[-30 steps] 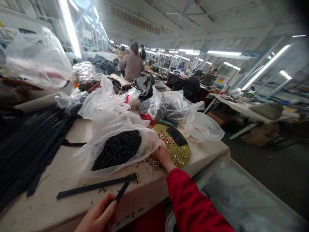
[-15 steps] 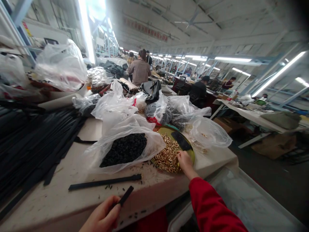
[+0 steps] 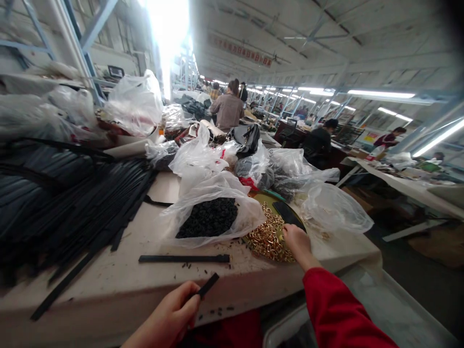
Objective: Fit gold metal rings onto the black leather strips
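My left hand is closed at the table's front edge, pinching a short black strap between thumb and forefinger, its end pointing up and right. Over a round olive tray, my right hand has its fingers drawn together at the edge of a heap of small gold buckles. Whatever lies between those fingertips is too small to make out. A flat dark piece rests in the tray. Another black strap, with gold at its right end, lies on the table.
Left of the tray, a clear plastic bag lies open around small black pieces. Long black strips cover the table's left side. Plastic bags crowd the back and right. A co-worker sits farther off.
The view has turned left, so everything appears shifted rightward. My right hand stays at the buckle heap, and my left hand still holds the short strap.
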`<act>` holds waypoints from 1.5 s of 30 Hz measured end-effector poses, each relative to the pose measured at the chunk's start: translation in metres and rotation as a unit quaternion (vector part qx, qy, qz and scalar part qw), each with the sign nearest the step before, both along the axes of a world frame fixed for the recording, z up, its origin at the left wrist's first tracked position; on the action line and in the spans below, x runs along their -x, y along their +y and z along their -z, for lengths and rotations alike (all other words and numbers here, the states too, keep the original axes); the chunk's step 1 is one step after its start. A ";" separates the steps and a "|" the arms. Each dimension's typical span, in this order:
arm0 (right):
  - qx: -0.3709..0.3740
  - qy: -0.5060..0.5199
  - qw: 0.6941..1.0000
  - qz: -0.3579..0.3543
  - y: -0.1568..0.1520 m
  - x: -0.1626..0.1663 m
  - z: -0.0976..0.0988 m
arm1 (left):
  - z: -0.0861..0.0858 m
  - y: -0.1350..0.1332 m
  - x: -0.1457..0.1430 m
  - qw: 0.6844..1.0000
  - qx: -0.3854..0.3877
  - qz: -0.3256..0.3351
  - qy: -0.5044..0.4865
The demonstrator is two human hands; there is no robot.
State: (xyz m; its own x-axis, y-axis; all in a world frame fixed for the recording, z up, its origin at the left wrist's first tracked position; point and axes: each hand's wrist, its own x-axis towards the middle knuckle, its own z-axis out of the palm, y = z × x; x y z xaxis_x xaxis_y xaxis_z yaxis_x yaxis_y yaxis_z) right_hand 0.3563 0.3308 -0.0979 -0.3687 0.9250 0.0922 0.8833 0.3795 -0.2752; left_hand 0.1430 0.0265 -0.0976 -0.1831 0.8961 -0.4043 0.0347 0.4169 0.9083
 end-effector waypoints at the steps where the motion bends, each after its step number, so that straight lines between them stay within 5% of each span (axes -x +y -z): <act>1: 0.014 0.024 0.999 -0.016 -0.013 0.006 -0.003 | -0.005 0.001 0.001 1.000 -0.013 0.000 0.019; 5: 0.158 0.154 0.969 -0.112 -0.088 0.038 -0.008 | -0.024 0.008 0.004 0.998 -0.021 0.004 0.055; 9: 0.455 0.412 0.780 -0.123 -0.159 0.072 -0.016 | -0.031 0.015 0.012 0.996 -0.058 -0.021 0.067; 11: 0.500 0.431 0.741 -0.124 -0.179 0.085 -0.021 | -0.030 0.015 0.017 0.994 -0.068 -0.037 0.083; 21: 0.537 0.375 0.735 -0.176 -0.203 0.105 -0.016 | -0.020 0.007 0.027 0.971 -0.083 0.000 0.223; 28: 0.499 0.488 0.712 -0.077 -0.220 0.113 -0.001 | -0.014 0.010 0.019 0.975 -0.060 -0.083 0.195; 33: 0.498 0.568 0.655 0.016 -0.223 0.114 0.008 | -0.018 0.002 0.023 0.983 -0.072 -0.033 0.167; 42: 0.583 0.486 0.649 -0.046 -0.216 0.099 -0.002 | -0.029 -0.018 0.031 0.965 -0.075 0.097 0.231; 45: 0.544 0.452 0.700 -0.095 -0.221 0.097 -0.004 | -0.031 -0.019 0.023 0.969 -0.092 0.084 0.213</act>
